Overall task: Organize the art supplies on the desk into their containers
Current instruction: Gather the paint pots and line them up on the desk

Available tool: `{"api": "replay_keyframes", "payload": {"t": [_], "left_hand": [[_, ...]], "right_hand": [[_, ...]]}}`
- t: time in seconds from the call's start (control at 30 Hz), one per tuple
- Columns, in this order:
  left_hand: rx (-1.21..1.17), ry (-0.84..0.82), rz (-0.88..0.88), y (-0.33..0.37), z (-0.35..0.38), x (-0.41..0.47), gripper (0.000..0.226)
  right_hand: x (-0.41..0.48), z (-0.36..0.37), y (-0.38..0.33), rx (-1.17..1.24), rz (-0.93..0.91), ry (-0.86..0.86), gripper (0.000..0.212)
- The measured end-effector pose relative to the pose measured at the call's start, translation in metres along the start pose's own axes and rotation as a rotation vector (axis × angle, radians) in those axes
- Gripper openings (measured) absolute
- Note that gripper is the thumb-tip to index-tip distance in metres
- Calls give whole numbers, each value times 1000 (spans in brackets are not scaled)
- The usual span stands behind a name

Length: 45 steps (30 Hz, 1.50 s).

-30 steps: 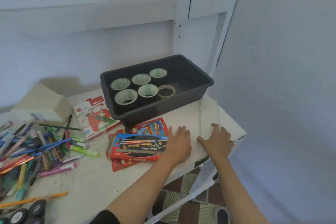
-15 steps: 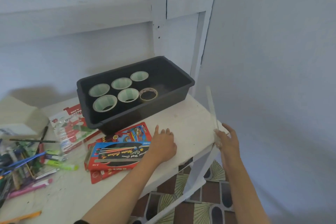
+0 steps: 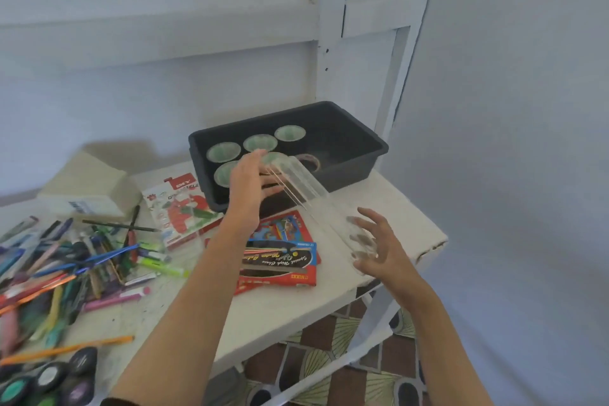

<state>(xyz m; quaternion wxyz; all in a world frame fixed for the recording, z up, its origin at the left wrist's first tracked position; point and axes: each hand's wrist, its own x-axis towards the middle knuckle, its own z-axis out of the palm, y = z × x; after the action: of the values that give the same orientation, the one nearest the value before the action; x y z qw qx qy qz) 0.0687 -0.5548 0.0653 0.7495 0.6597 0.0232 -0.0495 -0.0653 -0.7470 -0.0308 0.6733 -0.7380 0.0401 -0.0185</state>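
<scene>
A clear plastic lid is held tilted above the desk between both hands. My left hand grips its far upper end, just in front of the black bin. My right hand supports the near lower end with spread fingers, seen through the plastic. The bin holds several tape rolls. A pile of pens and markers lies at the left of the white desk. A red and blue brush box lies under my left forearm.
A white carton stands at the back left with a red craft kit pack beside it. Dark round paint pots and an orange pencil lie at the front left. The desk's right edge drops to tiled floor.
The flat clear lid that lay at the desk's right edge has been lifted. My left hand left the desk and took its far end; my right hand moved under its near end.
</scene>
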Motion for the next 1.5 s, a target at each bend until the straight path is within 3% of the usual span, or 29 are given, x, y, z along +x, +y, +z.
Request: {"api": "replay_keyframes", "payload": {"t": [0.1, 0.2, 0.3, 0.47, 0.7, 0.87, 0.97, 1.3, 1.5], "left_hand": [[251, 137, 45, 6, -58, -7, 15], [358, 212, 54, 9, -129, -23, 16], [461, 312, 57, 7, -203, -48, 32], [529, 486, 2, -9, -311, -102, 33], [637, 690, -140, -57, -413, -162, 39], [924, 636, -256, -85, -435, -175, 42], [951, 625, -259, -89, -436, -174, 43], [890, 577, -250, -94, -444, -171, 43], [620, 618, -200, -102, -445, -175, 50]], "right_hand": [[2, 38, -18, -107, -47, -174, 87], [3, 91, -31, -111, -67, -328, 89], [1, 146, -37, -83, -58, -363, 89], [-9, 236, -35, -128, -100, -405, 83], [-22, 326, -26, -431, -259, -542, 79], [-17, 353, -12, -540, -207, -610, 81], [-16, 357, -7, -536, -196, -583, 78], [-20, 357, -6, -524, -97, -550, 77], [-18, 358, -14, -576, -48, -604, 79]]}}
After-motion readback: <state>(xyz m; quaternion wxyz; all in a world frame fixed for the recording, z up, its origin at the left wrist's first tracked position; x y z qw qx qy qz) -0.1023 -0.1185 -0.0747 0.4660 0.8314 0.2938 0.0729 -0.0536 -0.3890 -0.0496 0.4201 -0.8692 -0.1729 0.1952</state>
